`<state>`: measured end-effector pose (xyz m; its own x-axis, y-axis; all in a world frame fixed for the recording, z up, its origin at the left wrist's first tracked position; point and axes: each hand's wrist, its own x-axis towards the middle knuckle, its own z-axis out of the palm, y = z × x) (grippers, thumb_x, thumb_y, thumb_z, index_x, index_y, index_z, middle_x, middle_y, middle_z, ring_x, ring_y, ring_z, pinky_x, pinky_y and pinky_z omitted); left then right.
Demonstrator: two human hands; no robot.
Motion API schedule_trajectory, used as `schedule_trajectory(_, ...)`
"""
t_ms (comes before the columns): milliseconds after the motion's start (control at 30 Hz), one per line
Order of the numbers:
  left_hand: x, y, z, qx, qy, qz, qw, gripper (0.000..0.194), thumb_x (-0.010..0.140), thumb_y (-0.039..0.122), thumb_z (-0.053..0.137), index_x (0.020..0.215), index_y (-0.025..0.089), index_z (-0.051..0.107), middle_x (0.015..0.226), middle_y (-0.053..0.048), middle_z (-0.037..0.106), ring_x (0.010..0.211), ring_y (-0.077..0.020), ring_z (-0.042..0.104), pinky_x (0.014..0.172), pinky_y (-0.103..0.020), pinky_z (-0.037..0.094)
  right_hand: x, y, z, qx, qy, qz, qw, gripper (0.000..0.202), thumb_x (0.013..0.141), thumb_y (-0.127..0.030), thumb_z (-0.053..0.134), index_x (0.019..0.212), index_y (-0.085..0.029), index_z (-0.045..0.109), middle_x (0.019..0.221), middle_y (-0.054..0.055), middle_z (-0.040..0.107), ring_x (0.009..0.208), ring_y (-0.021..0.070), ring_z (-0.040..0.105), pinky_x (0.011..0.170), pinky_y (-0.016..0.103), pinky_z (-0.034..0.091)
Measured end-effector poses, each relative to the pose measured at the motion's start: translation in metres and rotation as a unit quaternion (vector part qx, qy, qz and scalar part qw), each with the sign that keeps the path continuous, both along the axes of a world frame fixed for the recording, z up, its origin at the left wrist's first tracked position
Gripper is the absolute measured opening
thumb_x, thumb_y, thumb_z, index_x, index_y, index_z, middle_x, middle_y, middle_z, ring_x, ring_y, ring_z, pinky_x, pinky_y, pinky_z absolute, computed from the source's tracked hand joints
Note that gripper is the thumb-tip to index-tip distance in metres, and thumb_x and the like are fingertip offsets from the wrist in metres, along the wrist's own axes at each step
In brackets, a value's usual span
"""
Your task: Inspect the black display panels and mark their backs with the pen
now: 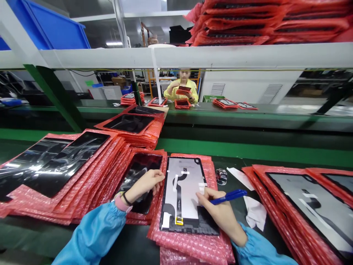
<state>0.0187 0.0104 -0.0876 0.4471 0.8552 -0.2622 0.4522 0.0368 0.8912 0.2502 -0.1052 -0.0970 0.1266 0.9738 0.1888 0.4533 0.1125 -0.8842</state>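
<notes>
A tablet screen panel [191,187] lies with its silver back up on red bubble-wrap bags [190,241] in front of me. A black flex cable with a yellow end and white tape strips are on its back. My right hand [216,206], resting over the panel's right side, is closed around a blue pen [228,197]; the pen's tip is hidden by the hand. At the panel's left edge is my left hand [147,185], its fingers loosely bent and apart with nothing visible in them. Below it a glossy black screen [140,176] lies on another bag.
Stacks of bagged screens stand left [91,180], behind [132,125] and right [298,206]. White paper scraps [255,211] and a small shiny metal object [221,176] lie right of the panel. Overhead runs a shelf [193,57]. Across the bench, a person in yellow [182,88] holds a screen.
</notes>
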Motion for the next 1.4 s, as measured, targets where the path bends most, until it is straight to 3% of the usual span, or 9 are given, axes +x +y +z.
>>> schedule_trajectory(367,0.006,0.004,-0.003,-0.074,-0.093,0.030,0.992,0.033,0.068,0.046,0.069,0.072,0.017,0.054,0.048,0.003,0.056,0.038,-0.0092,0.053,0.038,-0.017,0.036,-0.004,-0.001,-0.001,0.000,0.005,0.017,1.000,0.042,0.081,-0.040,0.056,0.050,-0.022,0.033,0.048,-0.005,0.034,0.047,0.0106,0.034,0.049,0.026,0.028)
schedule_trajectory(567,0.015,0.003,0.010,-0.091,-0.130,0.019,0.987,0.037,0.067,0.046,0.076,0.070,0.016,0.054,0.038,0.007,0.048,0.027,-0.0038,0.031,0.032,-0.017,0.016,0.003,0.001,0.002,-0.020,0.102,0.005,0.995,0.043,0.082,-0.052,0.057,0.055,-0.023,0.039,0.047,-0.005,0.040,0.045,0.0113,0.039,0.047,0.025,0.035)
schedule_trajectory(633,0.023,-0.003,0.018,-0.100,-0.157,0.004,0.983,0.036,0.064,0.041,0.079,0.080,0.014,0.061,0.050,0.003,0.058,0.034,-0.0062,0.042,0.037,-0.019,0.029,0.003,0.001,0.004,-0.027,0.138,0.008,0.990,0.043,0.081,-0.059,0.056,0.061,-0.023,0.042,0.049,-0.006,0.042,0.044,0.0110,0.040,0.047,0.025,0.040)
schedule_trajectory(700,0.031,-0.012,0.024,-0.121,-0.196,-0.007,0.973,0.038,0.061,0.033,0.081,0.089,0.013,0.065,0.070,-0.003,0.069,0.052,-0.0126,0.060,0.053,-0.023,0.046,0.002,0.001,0.006,-0.031,0.165,0.011,0.986,0.045,0.078,-0.063,0.059,0.063,-0.023,0.045,0.049,-0.007,0.042,0.042,0.0104,0.040,0.047,0.025,0.042)
schedule_trajectory(833,0.040,-0.032,0.026,-0.169,-0.303,0.035,0.937,0.047,0.058,0.013,0.075,0.103,0.015,0.062,0.093,-0.006,0.073,0.079,-0.0199,0.067,0.073,-0.029,0.051,0.008,0.000,0.010,-0.026,0.184,0.018,0.982,0.044,0.074,-0.058,0.068,0.059,-0.021,0.053,0.046,-0.005,0.048,0.043,0.0110,0.044,0.045,0.024,0.041)
schedule_trajectory(967,0.041,-0.040,0.028,-0.117,-0.320,0.083,0.936,0.058,0.057,0.001,0.063,0.113,0.017,0.059,0.107,-0.005,0.072,0.090,-0.0196,0.066,0.081,-0.029,0.049,0.029,-0.004,0.021,0.060,0.174,-0.038,0.982,0.029,0.075,-0.047,0.073,0.070,-0.020,0.065,0.056,0.000,0.058,0.048,0.0127,0.051,0.045,0.024,0.042)
schedule_trajectory(1167,0.047,-0.033,0.054,-0.025,-0.317,0.131,0.939,0.048,0.066,0.013,0.067,0.114,0.018,0.061,0.109,-0.004,0.072,0.102,-0.0245,0.065,0.081,-0.028,0.047,0.053,-0.001,0.052,0.202,0.260,-0.100,0.939,0.030,0.086,-0.049,0.065,0.101,-0.024,0.070,0.083,0.007,0.074,0.060,0.0146,0.063,0.046,0.023,0.048)
schedule_trajectory(1300,0.055,-0.028,0.070,-0.005,-0.351,0.126,0.928,0.041,0.071,0.018,0.071,0.110,0.017,0.064,0.112,-0.006,0.072,0.107,-0.0268,0.064,0.089,-0.032,0.047,0.053,0.005,0.072,0.138,0.255,-0.115,0.950,0.033,0.089,-0.052,0.060,0.103,-0.024,0.071,0.080,0.007,0.077,0.073,0.0192,0.073,0.063,0.028,0.060)
schedule_trajectory(1400,0.058,-0.023,0.079,0.022,-0.372,0.109,0.922,0.038,0.075,0.020,0.070,0.113,0.019,0.064,0.114,-0.005,0.071,0.108,-0.0251,0.064,0.091,-0.032,0.047,0.049,0.006,0.083,0.090,0.273,-0.084,0.954,0.033,0.084,-0.048,0.067,0.104,-0.023,0.072,0.086,0.009,0.078,0.075,0.0215,0.074,0.062,0.029,0.060)
